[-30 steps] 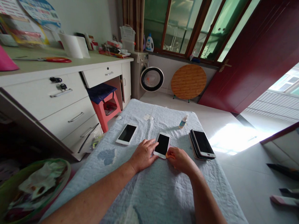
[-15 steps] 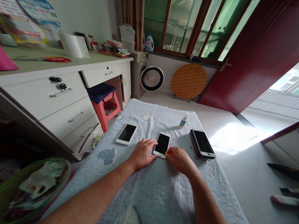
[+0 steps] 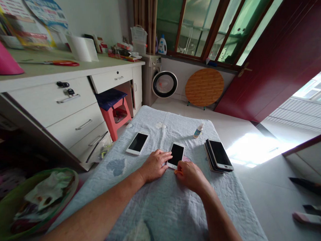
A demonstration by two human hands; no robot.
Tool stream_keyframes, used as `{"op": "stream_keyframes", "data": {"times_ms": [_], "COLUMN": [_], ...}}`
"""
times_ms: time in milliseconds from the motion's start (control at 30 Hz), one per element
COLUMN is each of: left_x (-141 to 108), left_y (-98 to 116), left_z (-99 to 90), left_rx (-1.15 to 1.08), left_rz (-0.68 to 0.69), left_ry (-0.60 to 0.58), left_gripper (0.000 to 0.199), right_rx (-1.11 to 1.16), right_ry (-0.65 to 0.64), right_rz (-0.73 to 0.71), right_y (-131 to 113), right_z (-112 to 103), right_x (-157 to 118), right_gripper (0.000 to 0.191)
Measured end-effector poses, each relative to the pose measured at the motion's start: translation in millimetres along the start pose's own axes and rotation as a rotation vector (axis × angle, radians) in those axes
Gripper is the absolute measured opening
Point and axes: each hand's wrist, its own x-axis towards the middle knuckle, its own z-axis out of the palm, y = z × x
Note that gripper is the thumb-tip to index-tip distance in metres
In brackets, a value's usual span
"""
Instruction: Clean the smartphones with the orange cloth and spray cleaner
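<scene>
A white smartphone (image 3: 177, 153) with a dark screen lies flat on the pale blue quilted cover (image 3: 157, 208). My left hand (image 3: 155, 165) steadies it from the left, fingertips over its side edge and thumb by the lower corner. At the phone's lower right, my right hand (image 3: 191, 175) is closed in a pinch. A bit of a small orange thing (image 3: 177, 172) pokes out from those fingers, too hidden to name. Another white smartphone (image 3: 138, 143) lies to the left. On the right sits a stack of phones (image 3: 219, 156), and behind it a small spray bottle (image 3: 198, 130) stands upright.
A white desk (image 3: 71, 103) with drawers runs along the left, a pink stool (image 3: 115, 115) under it. A green basket (image 3: 74, 187) holding crumpled stuff stands low left. Beyond are a washing machine with its door (image 3: 165, 84) open, a round wooden board (image 3: 204, 87) and a red door (image 3: 259, 64).
My right hand has shifted slightly left along the phone's lower edge, and more of the orange thing shows. My left hand's fingers reach a little further onto the phone. The view has turned slightly.
</scene>
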Motion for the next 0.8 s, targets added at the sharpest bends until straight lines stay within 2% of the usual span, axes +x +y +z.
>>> {"op": "stream_keyframes", "data": {"times_ms": [200,400,600,800], "left_x": [1,2,1,1], "left_y": [2,3,-3,0], "left_z": [-1.9,-3.9,2.7,5.4], "left_rx": [0.007,0.002,-0.040,-0.007], "left_rz": [0.007,0.024,0.058,0.043], "left_ry": [-0.038,-0.047,-0.003,0.014], "left_gripper": [0.043,0.040,0.040,0.041], "right_rx": [-0.073,-0.083,-0.016,-0.050], "right_ry": [0.055,0.128,0.224,0.191], "right_rz": [0.012,-0.042,-0.111,-0.038], "right_y": [-10,-17,-30,-33], "right_z": [3,11,22,18], "right_x": [-1,2,9,8], "right_gripper": [0.011,0.014,0.019,0.019]}}
